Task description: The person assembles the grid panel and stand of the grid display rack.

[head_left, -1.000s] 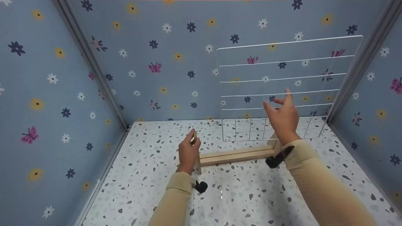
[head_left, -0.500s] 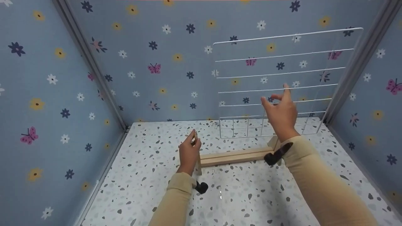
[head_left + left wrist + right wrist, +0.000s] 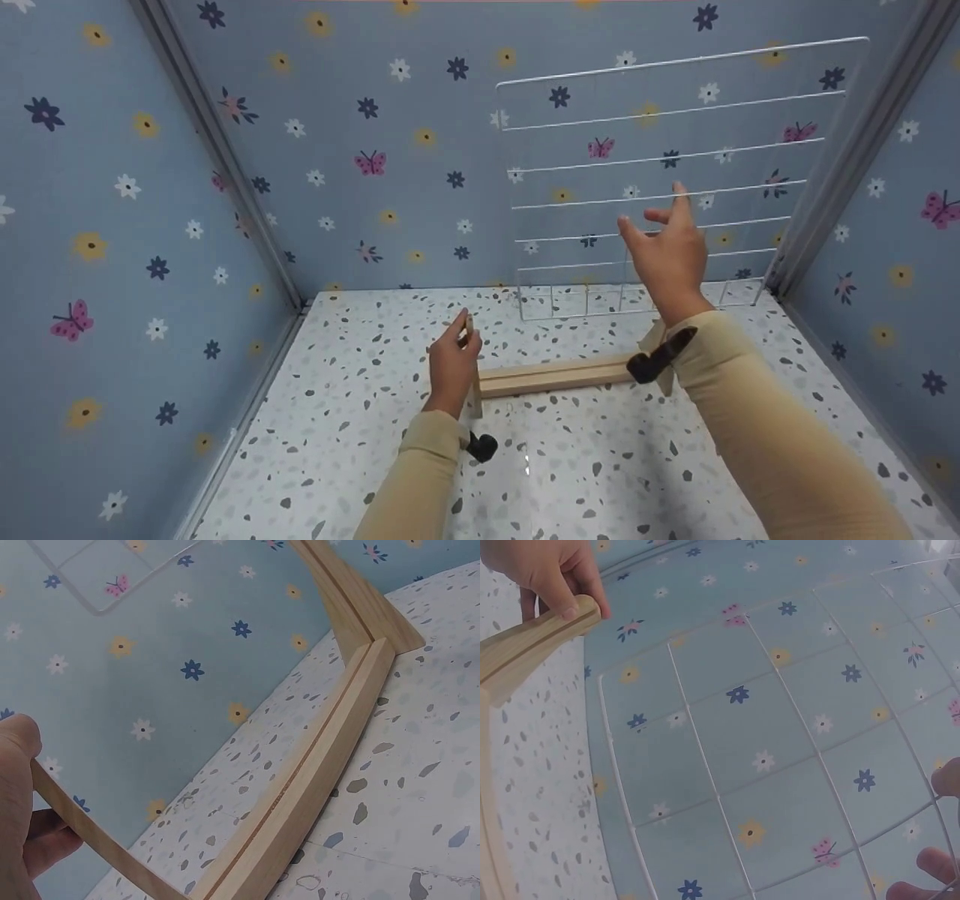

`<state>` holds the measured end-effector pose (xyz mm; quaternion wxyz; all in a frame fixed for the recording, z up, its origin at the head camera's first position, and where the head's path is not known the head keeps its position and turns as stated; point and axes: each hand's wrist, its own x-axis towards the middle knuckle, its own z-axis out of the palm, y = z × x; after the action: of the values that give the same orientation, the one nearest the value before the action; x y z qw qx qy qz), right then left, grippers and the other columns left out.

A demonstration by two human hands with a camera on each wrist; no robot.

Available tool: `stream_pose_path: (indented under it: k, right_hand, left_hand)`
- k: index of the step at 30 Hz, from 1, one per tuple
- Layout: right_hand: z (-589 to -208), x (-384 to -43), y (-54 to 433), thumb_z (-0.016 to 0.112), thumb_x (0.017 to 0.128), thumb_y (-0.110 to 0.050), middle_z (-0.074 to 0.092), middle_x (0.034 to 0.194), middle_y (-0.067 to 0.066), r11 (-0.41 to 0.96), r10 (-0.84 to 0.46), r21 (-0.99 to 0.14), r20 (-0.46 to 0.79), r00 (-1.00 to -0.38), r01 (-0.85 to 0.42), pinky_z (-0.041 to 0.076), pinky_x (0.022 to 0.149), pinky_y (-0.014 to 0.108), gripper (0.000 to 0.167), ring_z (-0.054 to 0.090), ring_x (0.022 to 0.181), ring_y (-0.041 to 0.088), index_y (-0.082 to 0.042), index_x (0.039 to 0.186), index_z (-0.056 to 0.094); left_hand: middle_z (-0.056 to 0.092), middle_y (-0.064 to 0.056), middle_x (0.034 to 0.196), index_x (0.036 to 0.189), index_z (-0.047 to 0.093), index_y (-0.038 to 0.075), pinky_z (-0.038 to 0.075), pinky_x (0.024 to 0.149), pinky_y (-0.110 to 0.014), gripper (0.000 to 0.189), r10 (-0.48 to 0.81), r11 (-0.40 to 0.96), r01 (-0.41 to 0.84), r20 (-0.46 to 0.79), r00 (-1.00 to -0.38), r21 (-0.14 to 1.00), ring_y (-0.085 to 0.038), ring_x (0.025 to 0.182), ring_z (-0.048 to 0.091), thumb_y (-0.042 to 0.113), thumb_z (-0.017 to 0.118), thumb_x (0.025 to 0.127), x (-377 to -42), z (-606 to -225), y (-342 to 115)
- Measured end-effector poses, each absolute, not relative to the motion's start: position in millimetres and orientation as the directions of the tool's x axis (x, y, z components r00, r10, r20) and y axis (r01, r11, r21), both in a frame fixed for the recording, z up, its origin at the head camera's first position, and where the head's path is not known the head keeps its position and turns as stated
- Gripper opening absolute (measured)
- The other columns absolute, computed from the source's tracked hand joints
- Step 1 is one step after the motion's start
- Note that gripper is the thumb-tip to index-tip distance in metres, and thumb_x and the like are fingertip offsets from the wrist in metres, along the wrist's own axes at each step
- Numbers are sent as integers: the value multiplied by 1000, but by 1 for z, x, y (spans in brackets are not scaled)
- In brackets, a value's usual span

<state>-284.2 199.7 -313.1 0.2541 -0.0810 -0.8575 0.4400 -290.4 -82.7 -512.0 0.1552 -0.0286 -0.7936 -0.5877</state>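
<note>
My left hand (image 3: pixel 452 371) pinches the top of one upright end piece (image 3: pixel 112 851) of a light wooden stand. The stand's grooved base bar (image 3: pixel 555 377) lies on the floor, and its other upright (image 3: pixel 352 611) rises at the far end. Raised above the right end of the stand, my right hand (image 3: pixel 670 262) holds a white wire grid panel (image 3: pixel 585 201) by its middle wires. The thumb (image 3: pixel 949 777) and fingers (image 3: pixel 936 866) close around a wire in the right wrist view. The panel stands tilted, its lower edge above and behind the base bar.
A blue flowered back wall (image 3: pixel 420 180) and similar side walls (image 3: pixel 112 247) enclose the space, with grey strips (image 3: pixel 217 150) at the corners. The floor (image 3: pixel 570 465) is white with grey speckles. Black wrist straps (image 3: pixel 482 448) sit on both sleeves.
My right hand has risen and drifted slightly left, lifting the wire grid panel higher against the back wall. My left hand stays on the stand's upright.
</note>
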Motion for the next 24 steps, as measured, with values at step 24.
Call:
stream_pose_path:
  k: [24]
  right_hand:
    - [-298,-292,169,71,94,-46,62,138,2,594,320,-796,370,-872,-119,54,89,40,92,68,108,22,-19,164,16]
  left_hand:
    - [54,-4,148,150,51,22,53,98,-36,50,-100,287,183,219,-971,940,-25,128,59,31,62,103,-293,-506,-92]
